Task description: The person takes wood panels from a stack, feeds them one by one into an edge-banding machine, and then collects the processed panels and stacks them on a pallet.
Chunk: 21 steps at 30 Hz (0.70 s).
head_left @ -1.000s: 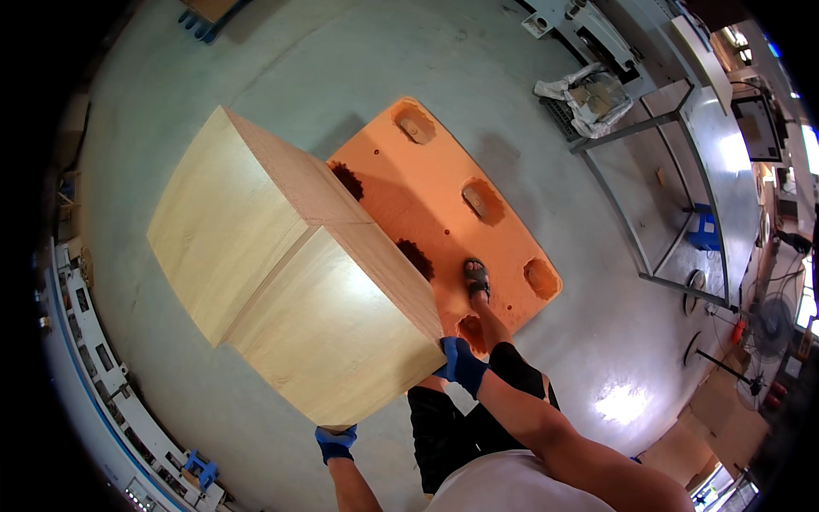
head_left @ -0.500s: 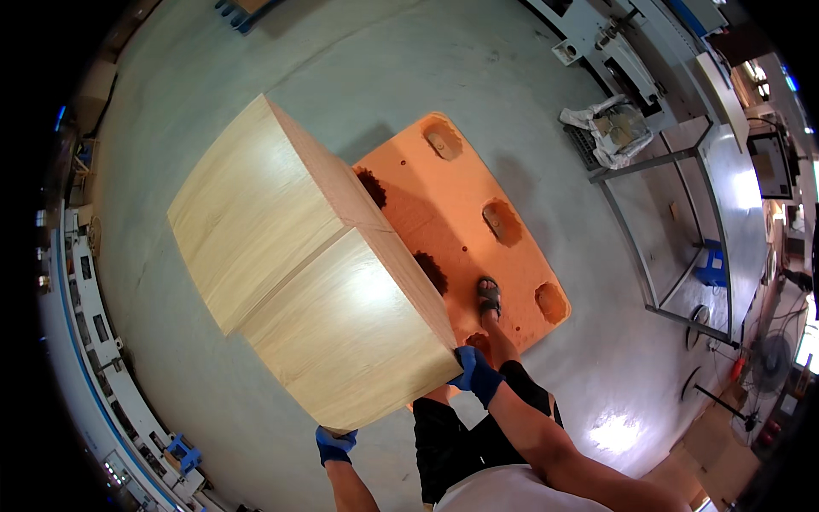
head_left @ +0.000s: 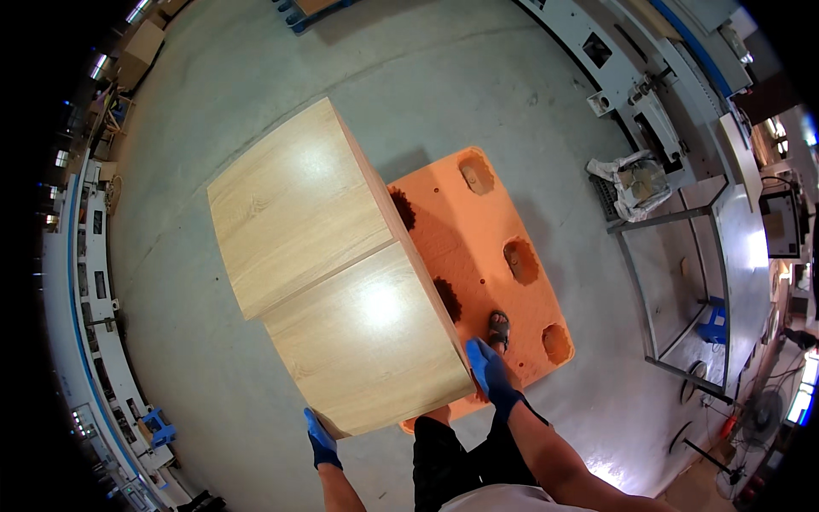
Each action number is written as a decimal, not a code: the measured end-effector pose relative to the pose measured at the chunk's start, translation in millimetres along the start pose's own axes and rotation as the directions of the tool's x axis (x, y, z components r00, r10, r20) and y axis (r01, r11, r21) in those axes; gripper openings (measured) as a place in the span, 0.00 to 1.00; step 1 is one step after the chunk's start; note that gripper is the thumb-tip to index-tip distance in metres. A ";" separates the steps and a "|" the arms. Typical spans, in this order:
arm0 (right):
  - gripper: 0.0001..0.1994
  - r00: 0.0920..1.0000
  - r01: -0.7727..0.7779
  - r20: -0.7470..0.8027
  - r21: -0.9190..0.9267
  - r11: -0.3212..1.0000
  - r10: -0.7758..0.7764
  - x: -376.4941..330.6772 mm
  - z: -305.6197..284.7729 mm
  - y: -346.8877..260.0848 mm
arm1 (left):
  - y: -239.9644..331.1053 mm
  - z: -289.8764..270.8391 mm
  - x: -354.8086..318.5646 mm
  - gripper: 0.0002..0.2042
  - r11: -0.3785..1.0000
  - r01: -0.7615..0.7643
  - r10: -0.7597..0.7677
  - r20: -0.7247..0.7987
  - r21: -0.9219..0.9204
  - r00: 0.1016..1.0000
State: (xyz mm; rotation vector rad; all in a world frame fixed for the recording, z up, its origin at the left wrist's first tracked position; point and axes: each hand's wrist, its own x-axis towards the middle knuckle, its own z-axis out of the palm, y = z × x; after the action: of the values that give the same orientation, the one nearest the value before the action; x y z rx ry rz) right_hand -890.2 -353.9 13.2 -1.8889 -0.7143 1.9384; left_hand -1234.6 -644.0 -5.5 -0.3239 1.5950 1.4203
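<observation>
Two stacks of light wood-grain boards stand side by side on an orange plastic pallet (head_left: 478,218). The far stack (head_left: 294,209) sits slightly left of the near stack (head_left: 367,337), with a narrow seam between them. My left hand (head_left: 321,440), in a blue glove, lies along the near stack's left side at its front corner, fingers stretched out. Against the right side, close to the other front corner, rests my gloved right hand (head_left: 488,369), its fingers also straight. The undersides of both hands are hidden. My sandalled foot (head_left: 499,329) is on the pallet.
A metal-framed table (head_left: 734,247) stands at the right, beside a crate with a white bag (head_left: 636,183). Long machines run along the right (head_left: 597,64) and left (head_left: 95,282). A blue pallet (head_left: 311,15) lies at the far edge; a blue stool (head_left: 157,427) is at lower left.
Both hands have shifted from gripping the near corners to lying straight along the sides. The stacks and pallet appear further right and slightly turned as my view moved.
</observation>
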 end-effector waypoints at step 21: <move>0.26 0.842 0.428 0.032 -0.648 0.630 -0.539 29.9 59.9 -37.0 | 26.8 78.4 -9.5 0.31 0.922 -0.128 0.183 -0.119 0.366 0.976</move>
State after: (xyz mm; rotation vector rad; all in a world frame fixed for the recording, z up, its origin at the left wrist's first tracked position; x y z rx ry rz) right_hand -955.2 -313.8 9.0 -1.8660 -1.7968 1.2409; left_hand -1212.8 -570.8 27.9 -0.0915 2.0032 1.2110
